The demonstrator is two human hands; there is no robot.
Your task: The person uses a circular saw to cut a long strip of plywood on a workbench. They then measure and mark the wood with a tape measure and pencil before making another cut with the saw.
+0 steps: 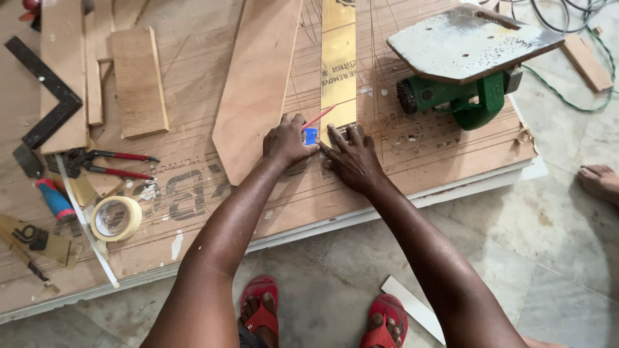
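As the gold laminate strip [338, 71] lay flat on the plywood surface [193, 193] | right hand [351, 158] spread wide, pinning its near end steady | left hand [285, 140] closed on a red pencil [319, 117] and small blue block [311, 135] beside the strip's edge, apparently for marking.

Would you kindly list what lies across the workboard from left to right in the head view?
Black square → masking tape roll → left hand → right hand → green power tool.
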